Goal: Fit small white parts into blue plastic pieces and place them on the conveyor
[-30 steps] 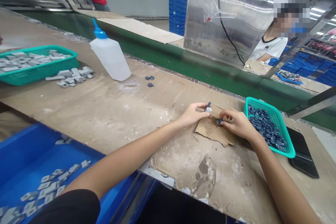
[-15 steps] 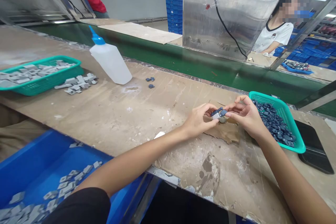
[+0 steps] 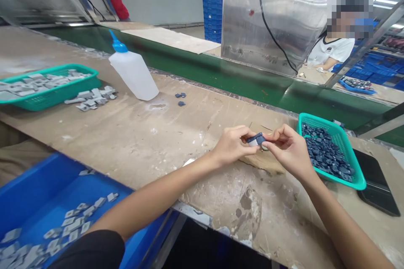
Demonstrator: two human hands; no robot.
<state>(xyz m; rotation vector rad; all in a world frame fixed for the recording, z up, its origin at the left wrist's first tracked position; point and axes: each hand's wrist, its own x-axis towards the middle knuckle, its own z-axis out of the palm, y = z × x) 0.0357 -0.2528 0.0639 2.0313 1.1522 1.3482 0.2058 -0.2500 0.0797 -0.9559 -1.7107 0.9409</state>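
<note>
Between the thumb and fingers of my left hand [image 3: 230, 145] is a small grey-and-dark-blue plastic part [image 3: 252, 142]. My right hand [image 3: 292, 149] pinches a small dark blue plastic piece [image 3: 260, 139] by its end, and that piece touches the right end of the grey-and-blue part. My fingertips cover some of both. Under the hands lies a torn scrap of brown cardboard [image 3: 263, 164]. A round item on the scrap is mostly hidden by my fingers. Right of my right hand stands a green basket [image 3: 360, 168] of dark blue pieces.
A white squeeze bottle [image 3: 135, 76] with a blue nozzle stands beyond a few blue pieces [image 3: 181, 103]. Grey parts [image 3: 94, 98] lie beside another green basket [image 3: 59, 97]. A blue bin [image 3: 57, 185] holds more grey parts. At right rests a black flat object [image 3: 377, 180]. Two people are beyond.
My right hand has brought the small blue piece against the end of the grey-and-blue part; before, it sat angled above it. Both hands have shifted slightly left in view.
</note>
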